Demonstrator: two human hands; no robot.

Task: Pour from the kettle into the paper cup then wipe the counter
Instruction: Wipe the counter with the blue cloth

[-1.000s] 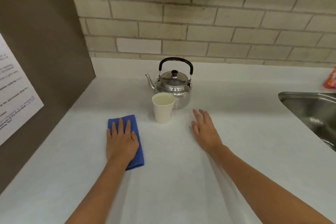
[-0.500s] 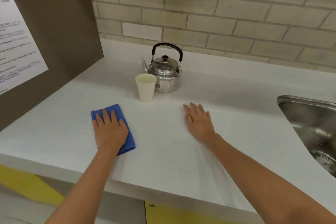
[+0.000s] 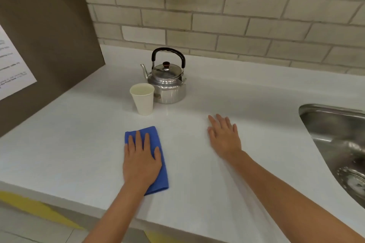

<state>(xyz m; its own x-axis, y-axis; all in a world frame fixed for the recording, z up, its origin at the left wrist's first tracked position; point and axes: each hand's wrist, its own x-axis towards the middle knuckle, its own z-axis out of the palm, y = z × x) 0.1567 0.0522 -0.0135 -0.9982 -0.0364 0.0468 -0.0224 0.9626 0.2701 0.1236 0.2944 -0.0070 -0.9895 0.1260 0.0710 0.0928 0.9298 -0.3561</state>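
A steel kettle (image 3: pixel 167 87) with a black handle stands upright near the back of the white counter (image 3: pixel 79 144). A white paper cup (image 3: pixel 143 102) stands upright just in front of it to the left, touching or nearly touching it, with pale liquid inside. My left hand (image 3: pixel 141 160) lies flat, fingers spread, pressing a folded blue cloth (image 3: pixel 163 175) on the counter in front of the cup. My right hand (image 3: pixel 224 138) rests flat on the bare counter to the right, holding nothing.
A steel sink (image 3: pixel 335 130) is sunk into the counter at the right. A brown panel (image 3: pixel 49 35) with a paper notice (image 3: pixel 11 69) walls off the left side. Brick wall (image 3: pixel 237 25) behind. The counter's front edge runs below my forearms.
My left hand has slid the blue cloth to the right, from left of the cup to in front of it. My right hand has stayed flat on the counter. The view has pulled back.
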